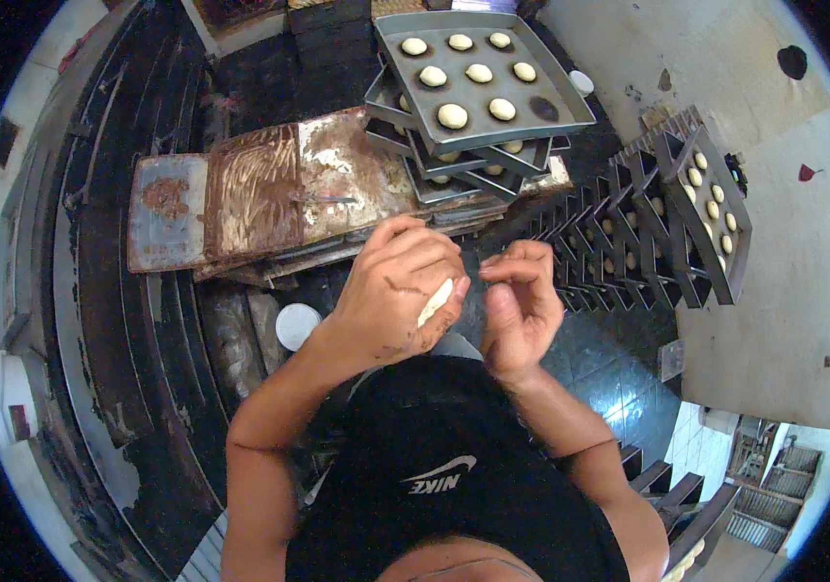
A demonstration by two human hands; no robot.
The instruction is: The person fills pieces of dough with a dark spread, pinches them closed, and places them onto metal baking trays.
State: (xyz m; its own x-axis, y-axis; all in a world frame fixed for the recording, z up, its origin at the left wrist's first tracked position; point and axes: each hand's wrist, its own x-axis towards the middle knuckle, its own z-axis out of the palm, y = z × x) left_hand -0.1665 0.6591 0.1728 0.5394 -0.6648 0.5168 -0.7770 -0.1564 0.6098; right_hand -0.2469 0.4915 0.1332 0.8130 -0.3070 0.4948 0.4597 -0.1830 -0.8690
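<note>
Before my chest, my left hand (390, 291) is closed around a small pale piece of dough (435, 303), which shows between the thumb and the curled fingers. Brown smears mark the back of this hand. Just to its right, my right hand (523, 310) is raised with bent fingers; a gap shows between thumb and fingertips, and I see nothing held there. Beyond the hands is a low work surface (258, 184) coated with brown paste. A thin flat tool (329, 199) lies on it.
Crosswise-stacked metal baking trays (570, 118) stand at the far end, the top one bearing several dough balls (479, 73). Another tall tray stack (731, 247) rises at right. A paste-smeared translucent sheet (170, 211) lies at left; a white round lid or tub (297, 327) sits below.
</note>
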